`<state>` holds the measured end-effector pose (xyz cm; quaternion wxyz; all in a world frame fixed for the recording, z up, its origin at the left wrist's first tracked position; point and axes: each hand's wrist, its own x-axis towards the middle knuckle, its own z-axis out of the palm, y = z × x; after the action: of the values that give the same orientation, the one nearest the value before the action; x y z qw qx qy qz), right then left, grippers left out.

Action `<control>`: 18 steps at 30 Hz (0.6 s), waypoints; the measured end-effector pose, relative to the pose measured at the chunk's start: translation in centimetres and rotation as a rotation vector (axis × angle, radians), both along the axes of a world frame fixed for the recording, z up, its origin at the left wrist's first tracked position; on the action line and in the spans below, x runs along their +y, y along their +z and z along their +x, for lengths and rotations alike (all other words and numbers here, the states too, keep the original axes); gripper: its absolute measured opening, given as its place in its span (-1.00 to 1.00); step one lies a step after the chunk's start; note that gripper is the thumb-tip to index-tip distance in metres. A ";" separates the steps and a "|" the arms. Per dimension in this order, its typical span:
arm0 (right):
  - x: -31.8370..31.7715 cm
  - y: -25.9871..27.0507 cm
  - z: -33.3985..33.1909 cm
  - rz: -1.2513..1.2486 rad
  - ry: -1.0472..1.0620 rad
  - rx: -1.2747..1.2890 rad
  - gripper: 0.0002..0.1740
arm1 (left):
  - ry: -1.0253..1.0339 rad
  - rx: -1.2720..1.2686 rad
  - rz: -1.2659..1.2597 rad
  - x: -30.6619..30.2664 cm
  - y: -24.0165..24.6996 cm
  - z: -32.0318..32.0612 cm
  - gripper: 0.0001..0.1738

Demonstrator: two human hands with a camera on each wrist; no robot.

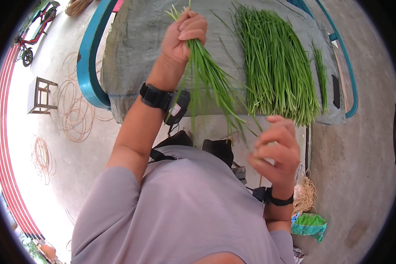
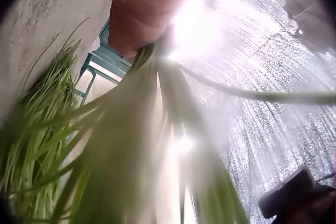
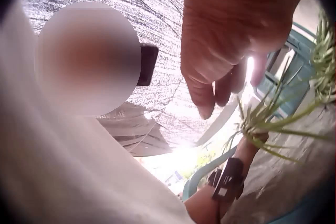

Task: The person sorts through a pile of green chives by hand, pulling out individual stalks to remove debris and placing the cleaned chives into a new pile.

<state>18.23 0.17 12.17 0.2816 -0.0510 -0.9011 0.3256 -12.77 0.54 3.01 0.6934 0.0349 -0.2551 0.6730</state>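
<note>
My left hand [image 1: 185, 37] grips a bunch of chives [image 1: 209, 70] near one end, with the long green blades fanning down toward me. In the left wrist view, the same bunch [image 2: 126, 145] hangs below the fist, blurred close to the camera. My right hand [image 1: 277, 147] is by the loose lower tips of the bunch, fingers bent loosely and somewhat blurred. The right wrist view shows its fingers [image 3: 205, 95] pointing down, nothing visible between them. A thick pile of chives [image 1: 277, 66] lies on the grey sheet [image 1: 141, 53], with a thin bunch [image 1: 320, 77] beside it.
A blue metal frame [image 1: 87, 66] borders the sheet. A flat dark object [image 1: 336, 91] lies near its right edge. On the floor are a wooden stool [image 1: 43, 96], coiled cord [image 1: 77, 108], a green bag [image 1: 310, 225] and dry straw [image 1: 304, 196].
</note>
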 end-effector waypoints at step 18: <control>-1.9 -0.5 3.6 -0.398 -0.390 0.080 -0.74 | 0.074 -0.058 0.006 -1.2 2.2 -0.9 -0.70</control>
<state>21.80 -1.75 11.63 0.3588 -0.2648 -0.7808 0.4376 -13.64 -0.70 5.20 0.6603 0.0267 -0.2755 0.6981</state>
